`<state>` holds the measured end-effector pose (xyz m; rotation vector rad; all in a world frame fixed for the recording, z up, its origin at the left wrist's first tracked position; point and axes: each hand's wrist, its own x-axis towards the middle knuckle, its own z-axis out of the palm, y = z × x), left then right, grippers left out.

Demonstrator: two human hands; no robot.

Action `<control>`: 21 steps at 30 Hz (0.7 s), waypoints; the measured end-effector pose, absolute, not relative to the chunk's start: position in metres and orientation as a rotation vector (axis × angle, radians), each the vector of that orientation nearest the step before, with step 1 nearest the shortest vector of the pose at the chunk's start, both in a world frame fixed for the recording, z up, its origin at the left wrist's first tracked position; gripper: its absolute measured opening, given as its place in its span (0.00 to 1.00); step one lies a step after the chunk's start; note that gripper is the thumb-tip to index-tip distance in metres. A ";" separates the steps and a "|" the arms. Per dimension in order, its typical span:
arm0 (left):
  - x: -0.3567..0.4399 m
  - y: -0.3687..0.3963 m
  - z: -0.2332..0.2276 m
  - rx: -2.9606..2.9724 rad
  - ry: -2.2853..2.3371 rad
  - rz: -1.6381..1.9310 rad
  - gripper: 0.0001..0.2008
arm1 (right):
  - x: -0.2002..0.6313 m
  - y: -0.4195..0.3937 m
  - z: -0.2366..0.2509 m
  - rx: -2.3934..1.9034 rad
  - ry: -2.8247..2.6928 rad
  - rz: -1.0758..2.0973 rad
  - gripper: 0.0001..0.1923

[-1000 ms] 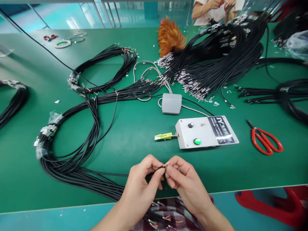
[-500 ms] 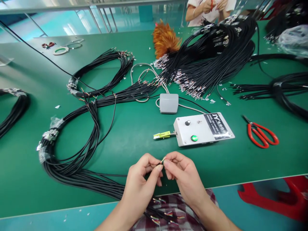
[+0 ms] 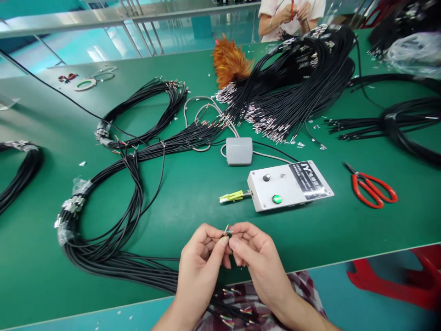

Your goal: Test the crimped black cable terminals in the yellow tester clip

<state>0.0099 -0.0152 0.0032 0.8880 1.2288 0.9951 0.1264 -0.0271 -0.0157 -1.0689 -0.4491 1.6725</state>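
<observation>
Close to the table's front edge, my left hand [image 3: 201,259] pinches a black cable near its end, between thumb and fingers. Thin coloured wires [image 3: 227,231] stick up from that end, a pale one among them. My right hand [image 3: 258,255] is closed at the same spot, thumb and forefinger on the wires; the fingertips of both hands nearly meet. Much of the cable end is hidden by fingers. Under my left hand runs a bundle of black cables [image 3: 138,271], its stripped ends [image 3: 229,317] hanging over my lap. Beyond my hands lies a white box [image 3: 289,186] with a yellow-green clip [image 3: 232,197].
Red-handled pliers [image 3: 375,189] lie right of the box, a grey pedal [image 3: 239,151] behind it. Large cable heaps [image 3: 292,92] and an orange feather duster [image 3: 229,62] fill the back. Opposite, a person's hands [image 3: 292,13] hold something red. A red stool [image 3: 396,280] stands at lower right.
Both hands have shifted slightly left and down in the picture, still together at the cable end. The wires between the fingertips now stand apart more visibly. The whole view has shifted slightly.
</observation>
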 end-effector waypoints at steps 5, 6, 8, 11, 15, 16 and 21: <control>0.011 -0.013 0.004 0.888 1.211 0.988 0.13 | 0.122 -0.024 -0.016 -1.084 -0.467 1.652 0.14; 0.011 -0.014 0.005 0.887 1.212 0.994 0.13 | 0.120 -0.023 -0.016 -1.105 -0.463 1.647 0.13; 0.011 -0.014 0.006 0.868 1.214 1.026 0.13 | 0.117 -0.022 -0.015 -1.141 -0.449 1.643 0.13; 0.010 -0.017 0.008 0.828 1.209 1.100 0.11 | 0.114 -0.020 -0.011 -1.144 -0.399 1.684 0.13; 0.008 -0.020 0.005 0.824 1.212 1.125 0.10 | 0.112 -0.016 -0.005 -1.122 -0.317 1.765 0.14; 0.008 -0.020 0.004 0.826 1.212 1.127 0.10 | 0.111 -0.015 -0.005 -1.120 -0.302 1.776 0.14; 0.007 -0.021 -0.003 0.794 1.212 1.173 0.12 | 0.110 -0.013 -0.006 -1.133 -0.299 1.774 0.14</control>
